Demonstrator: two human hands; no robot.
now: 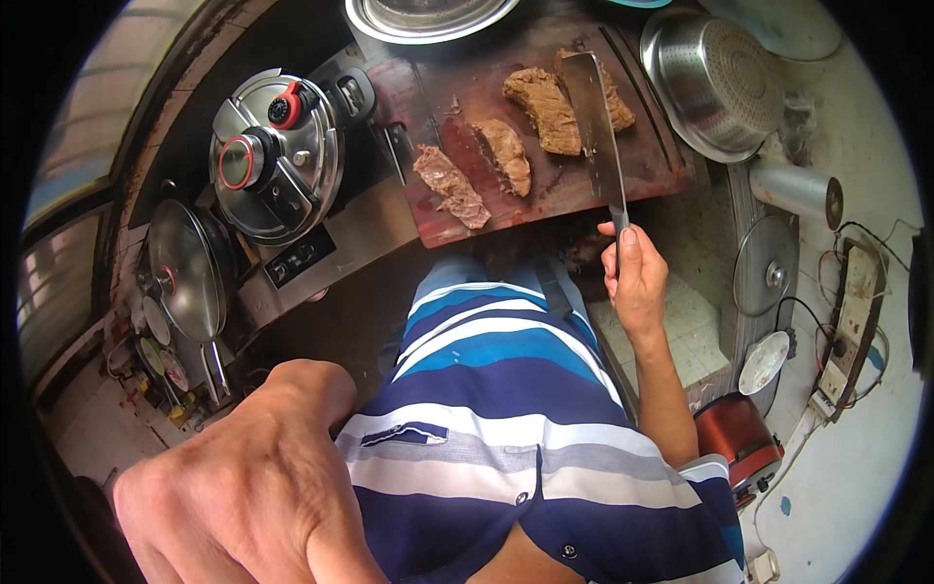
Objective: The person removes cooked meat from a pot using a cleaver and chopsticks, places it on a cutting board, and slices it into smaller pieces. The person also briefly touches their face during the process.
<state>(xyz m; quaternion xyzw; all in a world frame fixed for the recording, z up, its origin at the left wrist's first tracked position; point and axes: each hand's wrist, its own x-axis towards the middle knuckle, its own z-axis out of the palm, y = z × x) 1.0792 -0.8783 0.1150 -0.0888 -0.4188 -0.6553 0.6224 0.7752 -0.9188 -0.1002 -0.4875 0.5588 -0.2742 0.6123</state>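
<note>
My right hand (636, 281) grips the handle of a broad-bladed kitchen knife (592, 120). Its blade points away from me over the right part of a reddish-brown cutting board (467, 80). Behind the blade lies a partly covered piece of cooked meat (616, 98), and a thick brown chunk of meat (543, 109) sits just left of it. Further left are a smaller meat piece (507, 157) and a pale, ragged one (452, 186) near the board's front edge. My left hand (241, 482) is raised close to the camera, away from the board; its fingertips are out of sight.
Left of the board, a pressure cooker (277, 157) stands on the stove, with a lidded wok (186, 270) nearer me. A metal basin (430, 18) is at the back. A perforated steel pot (719, 87) borders the right side. Lower right are a red cooker (737, 438) and a power strip (850, 321) with cords.
</note>
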